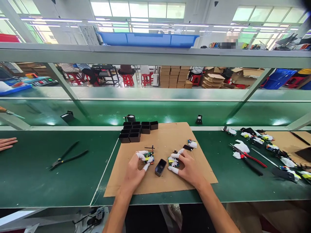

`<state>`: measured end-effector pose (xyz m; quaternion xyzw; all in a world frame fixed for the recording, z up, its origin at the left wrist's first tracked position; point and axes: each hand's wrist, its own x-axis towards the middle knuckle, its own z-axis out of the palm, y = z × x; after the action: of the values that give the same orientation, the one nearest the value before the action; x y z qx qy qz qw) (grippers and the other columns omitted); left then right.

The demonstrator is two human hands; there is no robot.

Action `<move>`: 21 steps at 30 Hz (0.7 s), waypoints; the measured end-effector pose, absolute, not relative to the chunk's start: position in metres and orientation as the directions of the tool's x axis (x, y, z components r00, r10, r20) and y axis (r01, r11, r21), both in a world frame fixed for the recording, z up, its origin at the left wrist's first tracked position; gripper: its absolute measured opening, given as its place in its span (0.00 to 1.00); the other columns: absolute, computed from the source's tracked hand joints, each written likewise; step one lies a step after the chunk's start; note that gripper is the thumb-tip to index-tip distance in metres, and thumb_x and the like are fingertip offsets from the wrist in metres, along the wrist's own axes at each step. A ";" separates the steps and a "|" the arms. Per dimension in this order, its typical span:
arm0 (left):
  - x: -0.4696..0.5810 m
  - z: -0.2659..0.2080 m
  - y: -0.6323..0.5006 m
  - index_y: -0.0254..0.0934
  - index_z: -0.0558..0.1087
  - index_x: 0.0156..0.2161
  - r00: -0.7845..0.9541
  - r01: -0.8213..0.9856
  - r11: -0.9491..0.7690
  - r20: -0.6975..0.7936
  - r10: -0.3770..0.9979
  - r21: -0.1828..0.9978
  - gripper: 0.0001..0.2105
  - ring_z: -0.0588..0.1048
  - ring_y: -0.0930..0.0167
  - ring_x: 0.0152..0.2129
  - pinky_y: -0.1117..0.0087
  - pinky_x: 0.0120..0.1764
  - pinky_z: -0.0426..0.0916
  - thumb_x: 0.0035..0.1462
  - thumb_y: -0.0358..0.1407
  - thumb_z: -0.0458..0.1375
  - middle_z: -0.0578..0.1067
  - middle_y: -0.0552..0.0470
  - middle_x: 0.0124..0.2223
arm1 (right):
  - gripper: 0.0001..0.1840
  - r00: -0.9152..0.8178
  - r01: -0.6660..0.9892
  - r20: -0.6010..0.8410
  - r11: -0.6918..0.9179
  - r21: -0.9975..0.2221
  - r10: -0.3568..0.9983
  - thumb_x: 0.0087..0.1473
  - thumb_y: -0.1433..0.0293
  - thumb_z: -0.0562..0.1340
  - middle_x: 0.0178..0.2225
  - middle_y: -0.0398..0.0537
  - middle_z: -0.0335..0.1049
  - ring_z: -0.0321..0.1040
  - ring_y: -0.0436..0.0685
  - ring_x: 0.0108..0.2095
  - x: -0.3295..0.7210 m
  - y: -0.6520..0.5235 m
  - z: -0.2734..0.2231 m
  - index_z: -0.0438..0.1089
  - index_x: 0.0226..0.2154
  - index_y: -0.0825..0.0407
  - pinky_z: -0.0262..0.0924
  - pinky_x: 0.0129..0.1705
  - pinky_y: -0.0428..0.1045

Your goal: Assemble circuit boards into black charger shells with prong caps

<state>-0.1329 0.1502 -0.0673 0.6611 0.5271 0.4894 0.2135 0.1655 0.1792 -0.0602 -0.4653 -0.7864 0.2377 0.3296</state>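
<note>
My left hand [136, 166], with white finger cots on its fingertips, grips a small circuit board assembly [149, 158] that has white glue and a dark stub at its top. A second board assembly [173, 161] sits between the thumb and fingers of my right hand [188, 166], which also wears white cots. Between the two hands a small black plastic box [160, 167] stands open side up on the cardboard sheet [131, 187]. Just beyond my right hand lies another board assembly [192, 143] beside a flat black piece [188, 147].
Several black boxes [134, 137] are grouped at the cardboard's back left. Black-handled pliers [69, 157] lie to the left, near another person's hand [7, 143]. On the right are red-and-black cutters [250, 160] and several board assemblies [288, 161]. A shelf beam [155, 58] crosses above.
</note>
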 end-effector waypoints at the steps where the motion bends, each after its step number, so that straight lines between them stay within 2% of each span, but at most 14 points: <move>1: -0.133 -0.068 0.150 0.45 0.65 0.40 -0.035 0.484 -0.353 0.421 0.906 0.801 0.10 0.81 0.58 0.58 0.48 0.58 0.79 0.63 0.30 0.63 0.81 0.44 0.54 | 0.19 -0.355 0.570 0.299 0.458 -0.682 0.886 0.62 0.62 0.73 0.51 0.51 0.70 0.77 0.66 0.51 0.166 0.180 -0.061 0.76 0.55 0.42 0.74 0.55 0.61; 6: -0.132 -0.068 0.148 0.45 0.62 0.39 -0.042 0.475 -0.347 0.415 0.909 0.808 0.13 0.83 0.60 0.54 0.50 0.57 0.80 0.63 0.31 0.65 0.82 0.45 0.56 | 0.16 -0.400 0.521 0.311 0.493 -0.696 0.862 0.66 0.62 0.70 0.55 0.53 0.70 0.75 0.67 0.58 0.167 0.182 -0.066 0.75 0.55 0.43 0.73 0.61 0.63; 11: -0.129 -0.065 0.147 0.45 0.62 0.38 -0.053 0.472 -0.336 0.407 0.912 0.815 0.14 0.84 0.60 0.54 0.52 0.56 0.81 0.62 0.32 0.66 0.83 0.46 0.55 | 0.25 -0.438 0.506 0.296 0.505 -0.699 0.849 0.63 0.63 0.72 0.61 0.54 0.69 0.71 0.69 0.65 0.168 0.181 -0.064 0.73 0.61 0.42 0.69 0.67 0.65; 13: -0.129 -0.064 0.148 0.45 0.62 0.38 -0.056 0.472 -0.332 0.404 0.913 0.817 0.14 0.84 0.60 0.54 0.53 0.55 0.81 0.62 0.33 0.66 0.83 0.46 0.55 | 0.22 -0.447 0.505 0.287 0.504 -0.701 0.847 0.65 0.64 0.71 0.60 0.53 0.70 0.71 0.67 0.64 0.168 0.182 -0.060 0.74 0.60 0.42 0.69 0.67 0.64; 17: -0.128 -0.062 0.148 0.45 0.62 0.38 -0.057 0.473 -0.324 0.396 0.917 0.819 0.14 0.83 0.59 0.55 0.53 0.53 0.82 0.62 0.33 0.65 0.83 0.45 0.55 | 0.15 -0.440 0.517 0.271 0.488 -0.703 0.856 0.65 0.65 0.71 0.55 0.52 0.72 0.76 0.66 0.56 0.166 0.189 -0.055 0.76 0.54 0.43 0.74 0.60 0.62; 21: -0.128 -0.059 0.149 0.45 0.64 0.38 -0.065 0.492 -0.297 0.375 0.925 0.818 0.11 0.83 0.59 0.55 0.53 0.54 0.81 0.62 0.33 0.64 0.83 0.46 0.56 | 0.17 -0.388 0.541 0.268 0.454 -0.708 0.882 0.65 0.64 0.71 0.55 0.54 0.69 0.75 0.69 0.55 0.158 0.195 -0.057 0.75 0.55 0.44 0.75 0.58 0.66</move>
<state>-0.1277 0.1488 -0.0594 0.6456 0.5484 0.4815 0.2248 0.1578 0.1951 -0.0566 -0.4503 -0.7897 0.2652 0.3212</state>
